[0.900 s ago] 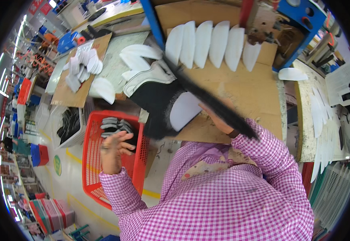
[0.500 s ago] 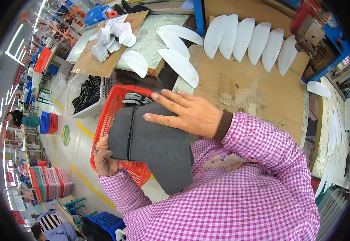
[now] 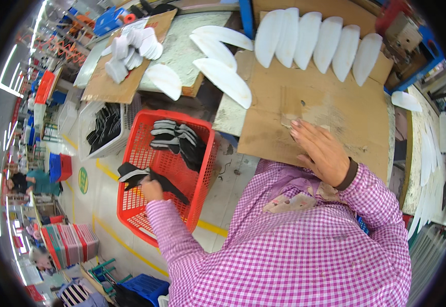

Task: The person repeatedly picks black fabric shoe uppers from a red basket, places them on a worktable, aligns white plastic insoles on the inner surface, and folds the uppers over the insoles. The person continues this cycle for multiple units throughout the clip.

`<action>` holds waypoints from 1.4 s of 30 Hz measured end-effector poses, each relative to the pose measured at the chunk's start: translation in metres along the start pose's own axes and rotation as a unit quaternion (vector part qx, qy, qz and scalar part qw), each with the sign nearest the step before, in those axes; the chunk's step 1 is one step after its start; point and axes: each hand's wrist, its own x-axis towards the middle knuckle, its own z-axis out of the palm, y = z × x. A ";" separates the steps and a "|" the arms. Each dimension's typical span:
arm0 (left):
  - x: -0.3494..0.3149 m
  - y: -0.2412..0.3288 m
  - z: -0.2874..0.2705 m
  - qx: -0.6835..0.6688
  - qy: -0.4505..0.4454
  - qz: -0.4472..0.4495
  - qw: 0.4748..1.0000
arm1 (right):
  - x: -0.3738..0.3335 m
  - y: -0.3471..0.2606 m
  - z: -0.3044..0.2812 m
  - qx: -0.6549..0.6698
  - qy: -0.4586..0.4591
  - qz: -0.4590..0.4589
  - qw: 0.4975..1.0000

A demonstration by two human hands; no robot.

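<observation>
Inside the red basket [image 3: 208, 169], my left hand [image 3: 152, 190] is closed on a black-and-grey boot upper [image 3: 168, 187], a flat, bent, boot-shaped piece. My hand is somewhat blurred and the fingertips are partly hidden. More black and grey uppers [image 3: 192, 151] lie overlapped in a pile toward the basket's far side. My right hand [image 3: 321, 151] is spread flat, low over the near part of a brown cardboard sheet [image 3: 269, 107] on the worktable, with nothing in it. Whether its palm touches the cardboard, I cannot tell.
White half-moon pieces [image 3: 307, 41] stand in a row along the cardboard's back edge, and several others lie left of it. A machine with a blue frame [image 3: 422, 66] rises at the back right. White rounded pieces [image 3: 131, 48] are heaped at the far left beyond a white crate [image 3: 87, 146] of dark pieces.
The dark upper held between both hands went down into the red basket with my left hand. My right hand let go of it and moved right, over the cardboard.
</observation>
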 end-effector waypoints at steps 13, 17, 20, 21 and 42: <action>0.061 0.067 0.142 -0.307 -0.315 -0.007 0.898 | -0.295 -0.021 -0.109 -0.223 0.215 0.423 0.852; 0.060 0.147 0.097 -0.159 -0.246 0.104 0.951 | -0.434 -0.057 -0.090 -0.201 0.391 0.577 0.688; 0.047 0.204 0.058 -0.114 -0.213 0.171 0.955 | -0.524 -0.085 -0.048 -0.118 0.487 0.681 0.534; 0.042 0.223 0.048 -0.108 -0.210 0.192 0.952 | -0.549 -0.096 -0.032 -0.091 0.511 0.713 0.472; -0.083 0.440 -0.020 -0.072 -0.308 0.430 0.845 | -0.579 -0.126 0.177 0.140 -0.179 0.826 0.516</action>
